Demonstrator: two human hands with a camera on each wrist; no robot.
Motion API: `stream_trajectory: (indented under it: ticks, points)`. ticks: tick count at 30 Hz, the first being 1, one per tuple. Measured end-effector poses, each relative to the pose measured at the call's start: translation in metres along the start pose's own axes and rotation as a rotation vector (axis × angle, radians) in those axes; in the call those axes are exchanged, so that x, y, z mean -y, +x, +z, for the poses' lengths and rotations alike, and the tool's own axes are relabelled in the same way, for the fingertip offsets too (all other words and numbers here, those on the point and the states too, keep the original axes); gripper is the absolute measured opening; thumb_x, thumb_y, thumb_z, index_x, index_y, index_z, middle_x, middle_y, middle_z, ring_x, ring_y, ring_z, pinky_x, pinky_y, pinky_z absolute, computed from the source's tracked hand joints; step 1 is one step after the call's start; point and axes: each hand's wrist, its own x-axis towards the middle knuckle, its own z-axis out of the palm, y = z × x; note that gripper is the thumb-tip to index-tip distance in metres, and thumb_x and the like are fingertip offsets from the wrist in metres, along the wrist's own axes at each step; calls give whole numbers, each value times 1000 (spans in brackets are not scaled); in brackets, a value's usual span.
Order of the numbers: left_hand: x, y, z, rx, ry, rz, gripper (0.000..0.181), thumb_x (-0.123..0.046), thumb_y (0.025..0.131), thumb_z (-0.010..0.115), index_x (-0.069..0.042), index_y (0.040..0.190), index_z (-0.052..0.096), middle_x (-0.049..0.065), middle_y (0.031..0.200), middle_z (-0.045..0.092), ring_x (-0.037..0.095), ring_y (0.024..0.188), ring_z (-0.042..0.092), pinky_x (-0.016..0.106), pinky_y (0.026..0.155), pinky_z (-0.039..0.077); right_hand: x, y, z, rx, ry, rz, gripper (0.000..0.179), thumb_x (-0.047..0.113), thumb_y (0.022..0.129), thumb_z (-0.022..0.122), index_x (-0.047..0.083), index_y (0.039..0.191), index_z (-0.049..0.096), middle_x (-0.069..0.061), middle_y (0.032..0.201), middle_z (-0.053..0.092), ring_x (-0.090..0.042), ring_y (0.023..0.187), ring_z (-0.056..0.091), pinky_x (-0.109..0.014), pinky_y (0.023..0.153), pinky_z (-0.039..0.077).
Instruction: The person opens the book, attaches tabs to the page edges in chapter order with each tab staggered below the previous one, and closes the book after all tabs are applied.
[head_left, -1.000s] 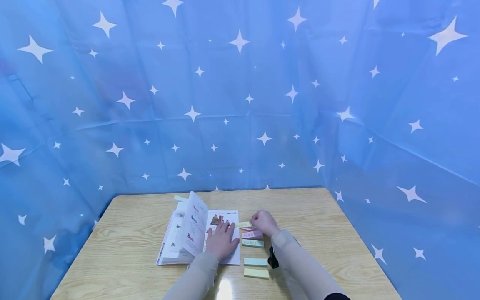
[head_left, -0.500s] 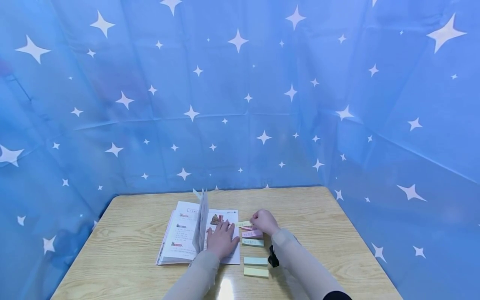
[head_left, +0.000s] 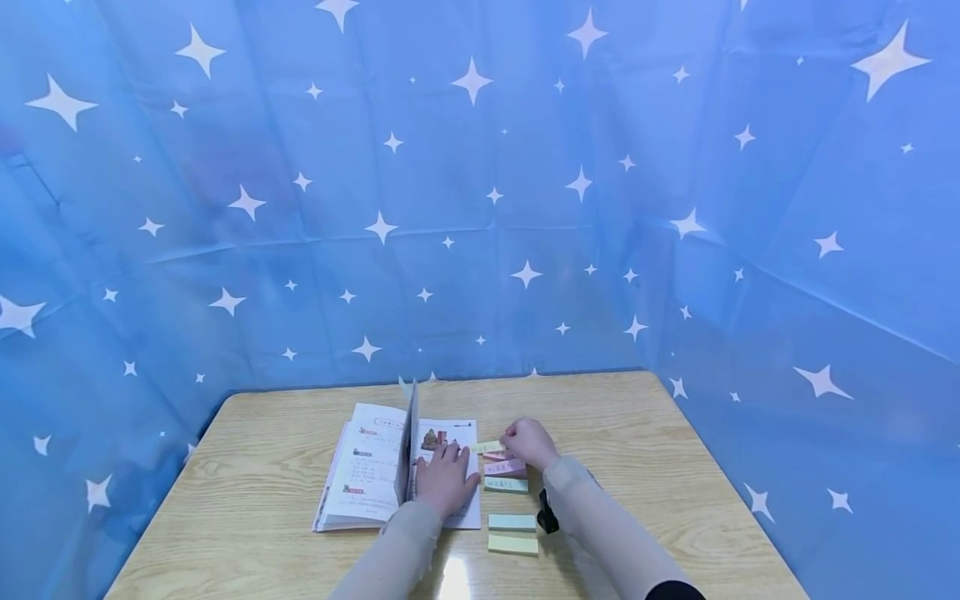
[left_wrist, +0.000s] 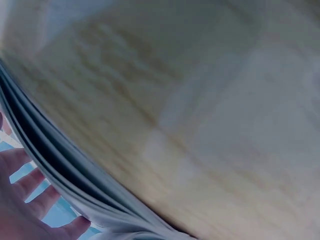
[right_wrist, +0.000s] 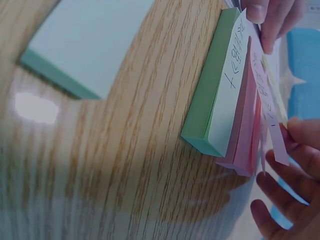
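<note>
An open book (head_left: 367, 467) lies on the table with some pages (head_left: 408, 450) standing up near its middle. My left hand (head_left: 445, 479) rests spread on the right-hand page; the left wrist view shows its fingers (left_wrist: 42, 200) behind curved page edges. My right hand (head_left: 529, 444) pinches the right end of a yellow sticky note (head_left: 485, 447), whose left end is at the book's right edge. Under and in front of it are a pink sticky note pad (head_left: 505, 468) and a green one (head_left: 506, 484), both with handwriting. In the right wrist view, the right fingers (right_wrist: 300, 175) hold the yellow strip.
Nearer to me on the wooden table (head_left: 247, 500) lie another green pad (head_left: 512, 522) and a yellow pad (head_left: 513, 544). A pale tab (head_left: 406, 388) sticks up from the standing pages. Behind the table hangs a blue star-printed curtain (head_left: 450, 300).
The raised pages have swung from left to right and now stand nearly upright, uncovering the left page. Both hands stay almost in place.
</note>
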Motion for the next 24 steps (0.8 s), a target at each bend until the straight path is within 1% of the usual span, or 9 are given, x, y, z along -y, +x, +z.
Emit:
stream_trajectory:
  ticks: [6, 8, 10, 16, 18, 19, 21, 23, 24]
  points:
    - [0, -1, 1, -9, -13, 4, 59, -50, 94, 55, -13, 140, 52, 11, 146, 45, 33, 136, 37, 68, 105, 27, 0, 2, -1, 11, -1, 5, 47, 14, 96, 59, 16, 53, 39, 3, 46, 39, -20, 47, 56, -28, 48, 39]
    - [0, -1, 2, 0, -21, 0, 60, -50, 94, 55, -12, 140, 52, 12, 146, 45, 33, 136, 36, 68, 105, 26, 0, 2, -1, 12, -4, 8, 46, 14, 96, 59, 16, 54, 39, 2, 46, 40, -22, 50, 58, -28, 48, 40]
    - [-1, 0, 1, 7, -27, -4, 60, -49, 94, 55, -12, 140, 52, 12, 146, 45, 33, 136, 36, 68, 105, 26, 1, 1, -1, 11, -10, 13, 45, 14, 96, 59, 15, 55, 41, 1, 48, 45, -22, 52, 60, -28, 49, 40]
    - [-1, 3, 3, -12, -13, -1, 55, -45, 95, 55, -11, 139, 54, 12, 143, 48, 33, 134, 39, 68, 104, 29, 2, -2, -1, 2, -25, 18, 37, 15, 96, 59, 9, 60, 56, -2, 55, 58, -17, 52, 58, -28, 50, 41]
    - [-1, 4, 4, -29, -8, 1, 50, -40, 97, 55, -11, 137, 55, 11, 141, 50, 33, 133, 40, 68, 103, 31, 1, -4, -2, -3, -27, 9, 40, 15, 96, 59, 9, 57, 53, 0, 51, 53, -15, 47, 51, -27, 47, 38]
    - [-1, 4, 4, -34, -6, 2, 47, -37, 97, 55, -11, 136, 56, 11, 140, 50, 33, 133, 41, 68, 102, 32, 1, -5, -3, -7, -28, 4, 39, 15, 96, 59, 8, 58, 55, 0, 51, 52, -14, 46, 48, -27, 47, 37]
    - [-1, 4, 5, -34, -2, 1, 42, -30, 99, 53, -13, 136, 57, 9, 140, 51, 32, 133, 41, 67, 101, 33, 0, -6, -5, -19, -38, 2, 33, 16, 96, 59, 6, 64, 62, 1, 55, 55, -12, 48, 47, -28, 49, 39]
    - [0, 5, 5, -32, 1, 2, 39, -25, 99, 52, -13, 136, 57, 9, 140, 51, 32, 133, 42, 68, 100, 34, 1, -9, -5, -39, -49, 4, 26, 17, 95, 60, 6, 74, 67, 1, 65, 60, -12, 53, 50, -29, 53, 44]
    - [0, 5, 5, -28, 3, 3, 38, -23, 99, 52, -14, 136, 57, 8, 140, 51, 32, 132, 42, 68, 100, 34, 1, -11, -5, -51, -47, 0, 20, 18, 95, 61, 4, 84, 71, -1, 74, 65, -12, 59, 54, -32, 58, 48]
